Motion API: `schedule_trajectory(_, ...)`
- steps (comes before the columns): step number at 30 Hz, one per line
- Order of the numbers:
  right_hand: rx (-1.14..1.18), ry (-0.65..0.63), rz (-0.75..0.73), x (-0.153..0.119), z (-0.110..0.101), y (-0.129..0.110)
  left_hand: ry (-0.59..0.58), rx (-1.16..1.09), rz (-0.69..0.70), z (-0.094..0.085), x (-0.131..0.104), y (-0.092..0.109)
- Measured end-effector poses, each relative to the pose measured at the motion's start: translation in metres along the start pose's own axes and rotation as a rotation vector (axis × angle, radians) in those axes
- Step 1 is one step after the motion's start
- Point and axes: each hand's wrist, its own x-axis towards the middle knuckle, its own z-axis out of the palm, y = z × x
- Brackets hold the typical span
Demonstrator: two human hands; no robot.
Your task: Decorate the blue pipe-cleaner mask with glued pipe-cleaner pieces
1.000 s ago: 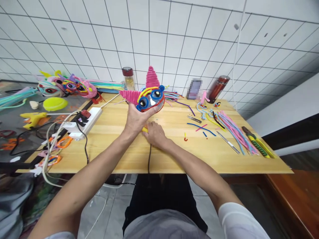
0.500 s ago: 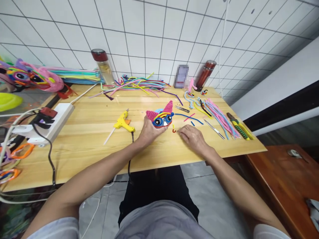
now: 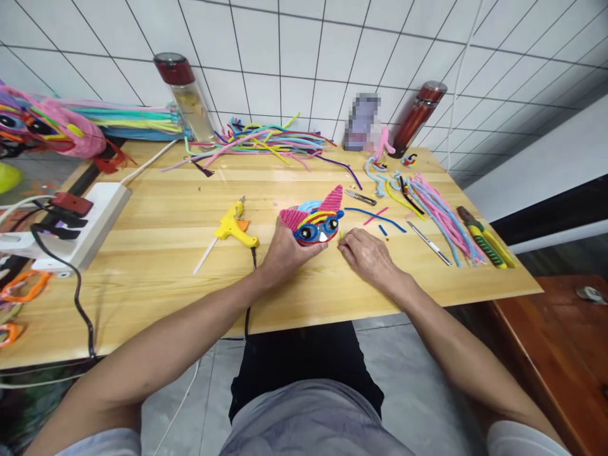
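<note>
My left hand [image 3: 284,256] is closed around the side of an animal head made of pipe cleaners [image 3: 313,221]. The head has pink pointed ears, round blue-rimmed eyes, yellow and red bands and a white nose. Just right of it, my right hand [image 3: 369,254] rests low over the table, thumb and fingertips pinched together. At those fingertips shows the yellow end of a short pipe cleaner piece [image 3: 341,234]; the rest of it is hidden by the fingers. Short blue pieces [image 3: 382,230] and a longer blue pipe cleaner [image 3: 375,217] lie beyond my right hand.
A yellow glue gun [image 3: 235,225] lies left of my left hand, its black cord trailing off the front edge. Thread snips [image 3: 361,197], a craft knife [image 3: 430,244], pliers [image 3: 484,240] and pipe cleaner bundles [image 3: 266,140] are spread around. A power strip [image 3: 97,221] stands at left.
My right hand has closed in over the small red and yellow piece, covering its red hook. The left hand still holds the animal head. The camera view has shifted slightly.
</note>
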Motion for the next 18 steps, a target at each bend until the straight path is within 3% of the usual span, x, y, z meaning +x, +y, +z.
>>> schedule_trajectory(4, 0.083, 0.033, 0.058, -0.003, 0.002, 0.0, 0.001, -0.016, -0.001, 0.0, -0.001, -0.001)
schedule_trajectory(10, 0.303, 0.259, 0.103, -0.008, -0.02, -0.009, -0.002, 0.005, 0.047, 0.002, -0.001, -0.003)
schedule_trajectory(15, 0.302, 0.398, 0.069, 0.003, -0.032, -0.029, -0.004, 0.006, 0.051, 0.001, -0.001, -0.001)
schedule_trajectory(18, 0.237, 0.401, 0.037, 0.012, -0.029, -0.037, -0.005, -0.004, 0.035, 0.001, -0.001, -0.001)
